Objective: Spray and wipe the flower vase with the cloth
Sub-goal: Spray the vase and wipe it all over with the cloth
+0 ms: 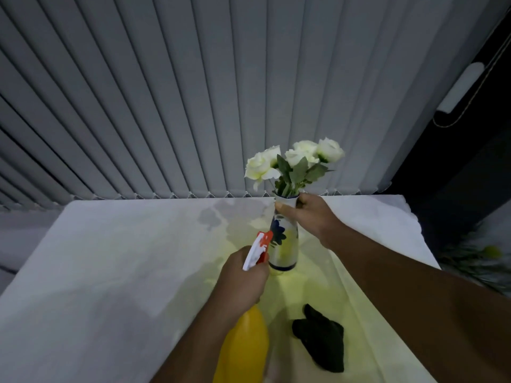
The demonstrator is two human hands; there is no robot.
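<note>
My left hand [243,277] is wrapped tight around the neck of the spray bottle [244,346] — smooth yellow plastic body hanging below my fist, white head with an orange nozzle [264,239] pointing at the vase [284,244] from just beside it. This is the spraying step; whether my finger is on the trigger I cannot tell, since my fist hides it. The vase stands upright on the pale tablecloth [110,272], a slim glossy ceramic shape, white with a dark blue flower and a blue band at the foot, white roses [296,158] above. My right hand [304,214] is clamped round its narrow neck, steadying it. Next I judge I should squeeze, then put the bottle down and take up the cloth [320,338] — dark, soft, crumpled, lying near me on the table.
</note>
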